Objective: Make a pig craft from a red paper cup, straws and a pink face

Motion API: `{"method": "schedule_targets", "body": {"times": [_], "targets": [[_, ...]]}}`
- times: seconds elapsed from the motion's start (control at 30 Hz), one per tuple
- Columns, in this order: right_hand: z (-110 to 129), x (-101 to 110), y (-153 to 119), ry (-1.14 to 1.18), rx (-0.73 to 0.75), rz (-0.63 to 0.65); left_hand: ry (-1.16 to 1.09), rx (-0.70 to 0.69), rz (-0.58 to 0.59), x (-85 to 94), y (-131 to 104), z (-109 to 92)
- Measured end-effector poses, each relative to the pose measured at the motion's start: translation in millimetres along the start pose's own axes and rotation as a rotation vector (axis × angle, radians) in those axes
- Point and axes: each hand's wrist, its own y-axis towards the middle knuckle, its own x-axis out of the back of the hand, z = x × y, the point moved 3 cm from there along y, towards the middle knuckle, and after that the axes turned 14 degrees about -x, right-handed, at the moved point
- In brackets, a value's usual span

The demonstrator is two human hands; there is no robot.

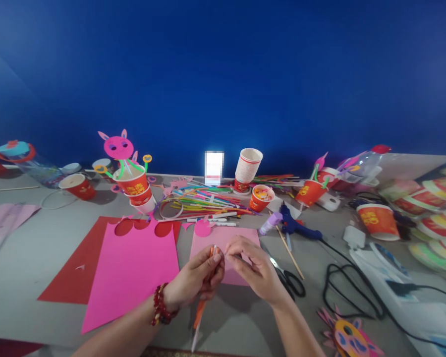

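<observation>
Low in the middle of the view, my left hand [200, 275] is closed around an orange strip [199, 314] and a thin white stick [195, 337], whose lower ends hang out below the fist. A bead bracelet is on that wrist. Just to its right, my right hand [253, 265] has its thumb and fingertips pinched together close to the top of the strip; whatever lies between them is too small to name. A light pink sheet [241, 280] lies on the table beneath both hands.
Bright pink [134, 277] and red [69, 277] sheets lie left. Scissors [292, 285], a glue gun [297, 225], a glue stick [270, 223] and a black cable [338, 292] lie right. Behind are coloured sticks [200, 201], stacked cups [248, 166] and a pink paper animal [119, 147] on cups.
</observation>
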Motion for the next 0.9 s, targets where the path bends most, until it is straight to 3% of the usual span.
{"method": "schedule_targets", "body": {"times": [0.53, 0.77, 0.9], "targets": [[4.8, 1.3, -1.7, 0.0, 0.033, -0.005, 0.196, 0.037, 0.004, -5.2, -4.4, -4.3], [-7.9, 6.9, 0.6, 0.024, 0.003, -0.238, 0.187, 0.068, 0.039, -7.7, -5.7, -2.6], [-7.4, 2.7, 3.4, -0.031, -0.07, -0.161, 0.21, 0.053, 0.072, -10.8, -6.8, -3.2]]}}
